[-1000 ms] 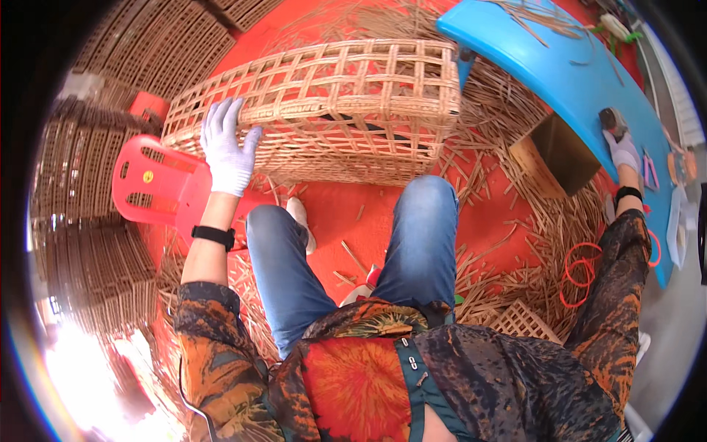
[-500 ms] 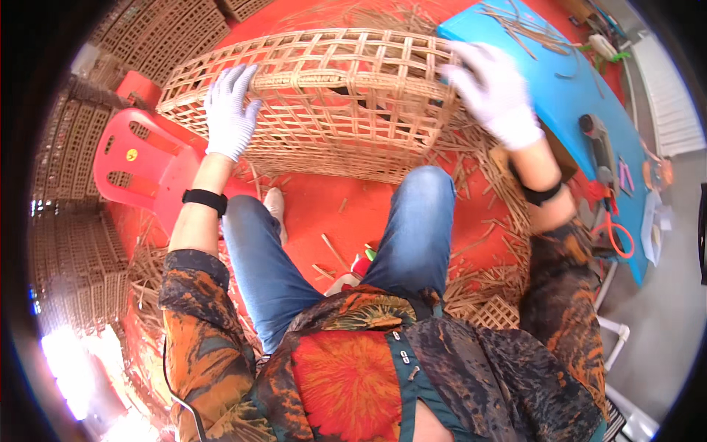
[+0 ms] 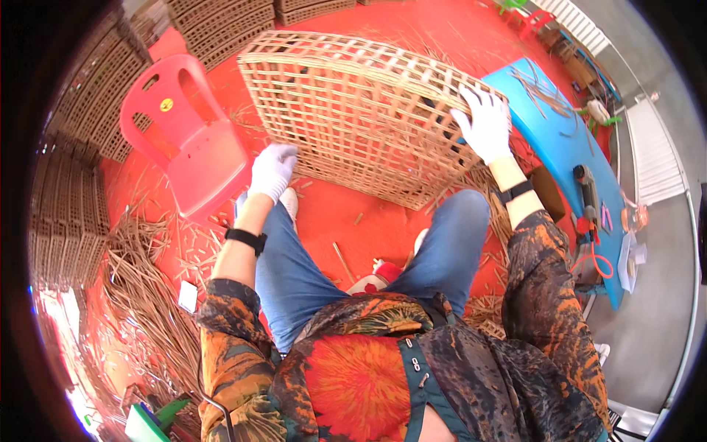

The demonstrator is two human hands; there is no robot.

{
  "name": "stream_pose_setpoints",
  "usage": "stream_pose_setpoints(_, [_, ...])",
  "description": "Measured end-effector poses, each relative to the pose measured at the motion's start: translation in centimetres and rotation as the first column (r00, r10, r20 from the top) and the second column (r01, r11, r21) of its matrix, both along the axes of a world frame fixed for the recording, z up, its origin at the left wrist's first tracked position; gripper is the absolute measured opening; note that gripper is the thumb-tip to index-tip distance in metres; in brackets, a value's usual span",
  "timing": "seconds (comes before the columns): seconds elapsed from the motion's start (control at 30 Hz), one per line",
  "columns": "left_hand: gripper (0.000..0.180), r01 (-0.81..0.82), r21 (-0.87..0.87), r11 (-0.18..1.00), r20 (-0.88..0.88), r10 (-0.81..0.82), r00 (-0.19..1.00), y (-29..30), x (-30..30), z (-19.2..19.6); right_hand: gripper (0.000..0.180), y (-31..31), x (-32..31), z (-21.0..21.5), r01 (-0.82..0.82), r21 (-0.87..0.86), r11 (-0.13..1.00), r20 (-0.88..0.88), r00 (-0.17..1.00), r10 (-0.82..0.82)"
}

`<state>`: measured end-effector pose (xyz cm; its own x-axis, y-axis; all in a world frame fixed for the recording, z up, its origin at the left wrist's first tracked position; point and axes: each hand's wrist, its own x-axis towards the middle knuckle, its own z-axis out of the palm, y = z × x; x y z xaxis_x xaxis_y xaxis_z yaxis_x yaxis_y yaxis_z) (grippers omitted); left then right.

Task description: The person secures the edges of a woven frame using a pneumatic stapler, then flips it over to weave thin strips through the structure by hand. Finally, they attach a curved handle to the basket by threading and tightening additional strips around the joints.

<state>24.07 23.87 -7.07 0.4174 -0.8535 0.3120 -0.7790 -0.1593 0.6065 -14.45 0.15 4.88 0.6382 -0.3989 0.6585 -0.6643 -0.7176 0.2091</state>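
The large open-weave basket of tan, wood-coloured strips [image 3: 368, 121] stands tilted on the red floor [image 3: 324, 214], in front of the knees in blue jeans [image 3: 294, 258]. The right hand, in a white glove [image 3: 486, 127], lies on its upper right edge — fingers and thumb spread apart. The left hand, in a white knitted glove [image 3: 273, 172], is curled at the basket's lower left edge; whether it is clamped on the weave, I cannot tell. A red plastic chair with a slotted back [image 3: 206, 166] stands to the left, and loose brown strips [image 3: 143, 283] lie below it. On the right, a blue smooth-topped table [image 3: 549, 140] carries a dark, long-bodied tool [image 3: 587, 188].
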Motion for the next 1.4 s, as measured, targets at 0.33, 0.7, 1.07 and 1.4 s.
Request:
stream_pose_setpoints(0.33, [0.025,-0.276,-0.159,0.948,-0.812,0.034,0.583,2.5,6.1,1.0,0.048,2.4,0.5,0.5,-0.002,-0.007,1.000,-0.022,1.000,0.002])
stream_pose_setpoints(0.7, [0.039,-0.505,-0.291,0.813,-0.353,0.399,0.846,-6.6,13.9,4.9,0.050,2.6,0.7,0.5,0.056,0.035,0.998,-0.043,0.998,-0.055])
stream_pose_setpoints(1.07, [0.043,-0.437,-0.327,0.838,-0.056,0.445,0.894,-12.9,16.2,6.8,0.015,3.0,11.9,12.0,-0.243,0.206,0.948,-0.131,0.953,0.273])
stream_pose_setpoints(1.4, [0.041,-0.322,-0.275,0.906,0.119,0.364,0.924,-11.7,17.4,6.6,0.033,-1.5,44.1,9.1,-0.545,0.120,0.830,-0.446,0.717,0.535])
